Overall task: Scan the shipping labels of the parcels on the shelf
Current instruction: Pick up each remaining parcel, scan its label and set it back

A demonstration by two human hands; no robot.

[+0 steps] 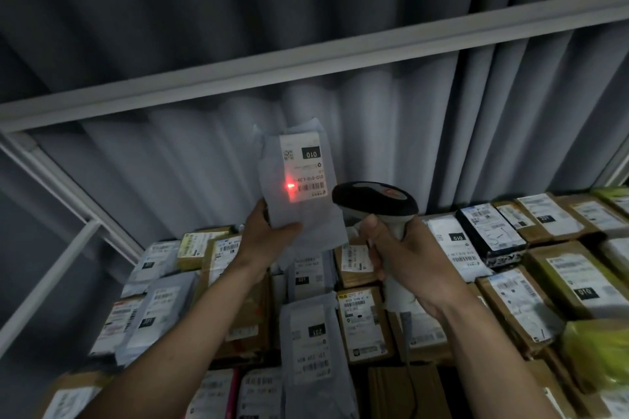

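dim shelf [306,51], blurred parcel labels [308,347]

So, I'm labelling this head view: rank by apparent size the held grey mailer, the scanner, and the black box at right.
1. Grey mailer, largest.
2. Scanner and black box: too alike to rank.

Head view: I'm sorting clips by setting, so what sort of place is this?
Probably a parcel depot or storeroom: labelled parcels crowd a metal shelf, and a handheld scanner shines red on a grey mailer's label.

Parcel depot: labelled parcels [360,323] crowding shelf [306,48].
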